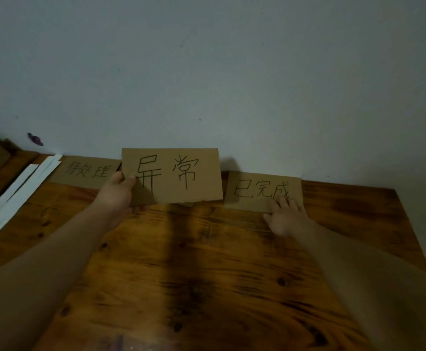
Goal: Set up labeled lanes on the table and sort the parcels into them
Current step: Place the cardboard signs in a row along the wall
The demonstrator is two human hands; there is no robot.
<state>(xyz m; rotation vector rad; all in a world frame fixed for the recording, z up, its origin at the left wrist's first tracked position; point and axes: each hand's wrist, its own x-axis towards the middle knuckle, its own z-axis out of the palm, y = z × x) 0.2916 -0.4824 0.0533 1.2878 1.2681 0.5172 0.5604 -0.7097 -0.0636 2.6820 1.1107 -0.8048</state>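
- The left hand (116,192) is pinching the brown rectangular cardboard label marked 异常 (176,176) by its left edge, thumb on the written face. It is holding the label raised above the middle of the far edge of the brown wooden table (206,262).
- The right hand (286,219) is pressing straight fingers onto the near edge of the brown cardboard label marked 已完成 (257,191), which is lying flat toward the far right corner.
- A third brown cardboard label marked 待处理 (87,172) is lying flat at the far edge, just beside the white flat strips (16,193) along the left edge.
- Step in hand, as judged: seating the middle label. Lower it flat between the two lying labels, with the text facing the operator and its edges overlapping neither neighbour.
- No parcels are showing in view.
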